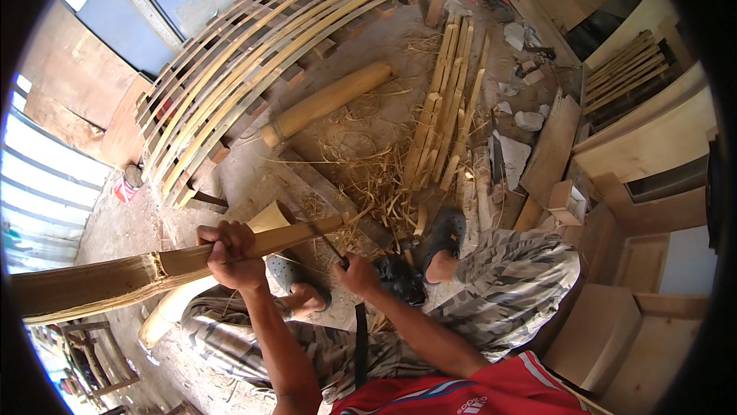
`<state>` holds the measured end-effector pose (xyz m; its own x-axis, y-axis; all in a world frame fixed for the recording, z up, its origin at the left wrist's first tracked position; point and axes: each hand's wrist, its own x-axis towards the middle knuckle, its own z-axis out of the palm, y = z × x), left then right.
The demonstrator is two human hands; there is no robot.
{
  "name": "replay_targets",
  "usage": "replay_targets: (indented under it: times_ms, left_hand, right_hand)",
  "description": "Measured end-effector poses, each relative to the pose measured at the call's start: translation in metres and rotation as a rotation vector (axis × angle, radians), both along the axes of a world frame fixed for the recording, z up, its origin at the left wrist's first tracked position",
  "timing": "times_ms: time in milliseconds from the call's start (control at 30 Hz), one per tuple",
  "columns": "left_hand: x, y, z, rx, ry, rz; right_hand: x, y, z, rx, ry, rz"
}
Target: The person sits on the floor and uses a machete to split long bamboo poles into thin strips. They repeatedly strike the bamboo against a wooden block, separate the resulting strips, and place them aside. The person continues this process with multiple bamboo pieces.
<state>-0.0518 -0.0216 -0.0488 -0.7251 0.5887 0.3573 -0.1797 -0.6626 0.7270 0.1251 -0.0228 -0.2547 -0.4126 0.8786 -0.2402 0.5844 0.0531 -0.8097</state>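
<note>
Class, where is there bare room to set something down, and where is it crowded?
Mostly bare floor lies between the bamboo rows, thick pole and plank; another patch between the rows and pale wall. Crowded: around the right hand and its knife, with shavings and shoes.

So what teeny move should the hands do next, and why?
Perhaps the right hand should slide the knife toward the tip of the split bamboo: the blade seems to cross it near that end, the left hand holds it farther back, and curly shavings lie nearby.
</note>
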Motion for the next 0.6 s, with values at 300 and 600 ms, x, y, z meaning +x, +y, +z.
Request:
replay_targets:
  times_ms: [300,600]
  left_hand:
    - [-0.006,-0.010,0.001,-0.003,-0.016,0.049]
    - [-0.001,0.006,0.004,-0.095,0.053,0.139]
  right_hand:
    - [-0.012,-0.001,0.069,-0.076,0.005,0.149]
    - [0.002,0.004,0.038,-0.056,-0.061,0.120]
